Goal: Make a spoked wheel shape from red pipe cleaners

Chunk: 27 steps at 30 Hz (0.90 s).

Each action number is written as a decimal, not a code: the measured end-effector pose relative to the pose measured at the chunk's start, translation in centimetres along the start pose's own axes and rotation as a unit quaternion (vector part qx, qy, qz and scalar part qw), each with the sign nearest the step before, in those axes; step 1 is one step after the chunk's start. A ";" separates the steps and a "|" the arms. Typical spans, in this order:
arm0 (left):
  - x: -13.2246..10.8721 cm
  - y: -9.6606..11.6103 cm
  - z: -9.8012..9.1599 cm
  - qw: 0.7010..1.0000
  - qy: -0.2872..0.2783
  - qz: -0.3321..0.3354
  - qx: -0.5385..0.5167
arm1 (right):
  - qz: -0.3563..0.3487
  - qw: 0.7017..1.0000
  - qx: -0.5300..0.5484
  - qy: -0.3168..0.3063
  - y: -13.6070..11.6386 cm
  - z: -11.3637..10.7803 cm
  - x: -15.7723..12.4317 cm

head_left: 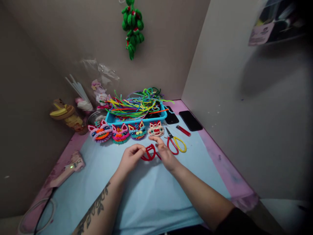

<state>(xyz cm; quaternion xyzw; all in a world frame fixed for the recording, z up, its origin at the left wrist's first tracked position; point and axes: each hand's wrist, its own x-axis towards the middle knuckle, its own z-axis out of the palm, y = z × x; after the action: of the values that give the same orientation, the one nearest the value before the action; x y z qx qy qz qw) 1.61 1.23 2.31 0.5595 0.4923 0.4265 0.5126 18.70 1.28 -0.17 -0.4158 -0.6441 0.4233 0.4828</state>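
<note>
- The red fuzzy-wire piece (pixel 149 148) hangs between the two grips, just above the counter (pixel 195 182): a small open frame, curved below, with bars running across it.
- The left grip (pixel 133 156) pinches its left edge between thumb and forefinger.
- The right grip (pixel 167 156) is at its other side, forefinger reaching out over the top; a red strand runs towards this palm, but I can't make out whether the fingers hold it.
- As I judge it, the piece is at an early stage: an outline is bent, while no filling, second colour or ornament shows on it.
- Just beyond the grips sit four complete-looking animal heads in a row: the purple-and-orange head (pixel 100 133), pink head (pixel 120 133), teal head (pixel 137 131) and cream head (pixel 156 130), each with ears and eyes.
- Behind them, the blue tray (pixel 137 122) is heaped with loose coloured stems (pixel 139 107), so material remains.
- Right of the right grip lie scissors (pixel 170 137), unheld, with a red lighter (pixel 183 130) farther out.
- Well left of the left grip, a glue gun (pixel 77 162) shows a green light.
</note>
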 end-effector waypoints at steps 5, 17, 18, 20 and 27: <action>0.5 -0.5 0.3 0.945 0.049 -0.117 -0.301 | 0.135 0.967 0.216 0.024 0.7 0.3 0.5; 0.5 -0.3 0.8 0.860 0.016 -0.233 -0.454 | 0.261 0.851 0.456 -0.006 -1.1 0.4 1.1; 0.5 -0.3 0.8 0.859 0.017 -0.238 -0.453 | 0.264 0.847 0.460 -0.004 -1.0 0.4 1.1; 0.5 -0.4 0.7 0.865 0.016 -0.239 -0.441 | 0.271 0.847 0.458 0.005 -0.9 0.3 1.2; 0.4 -0.8 0.6 0.889 0.002 -0.207 -0.409 | 0.287 0.845 0.451 0.019 -0.8 0.2 1.2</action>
<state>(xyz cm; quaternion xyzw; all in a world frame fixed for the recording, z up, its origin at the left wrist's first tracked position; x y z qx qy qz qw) 2.13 1.53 1.45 0.1847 0.3794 0.4753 0.7721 18.17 2.17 0.85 -0.3267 -0.2245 0.7787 0.4864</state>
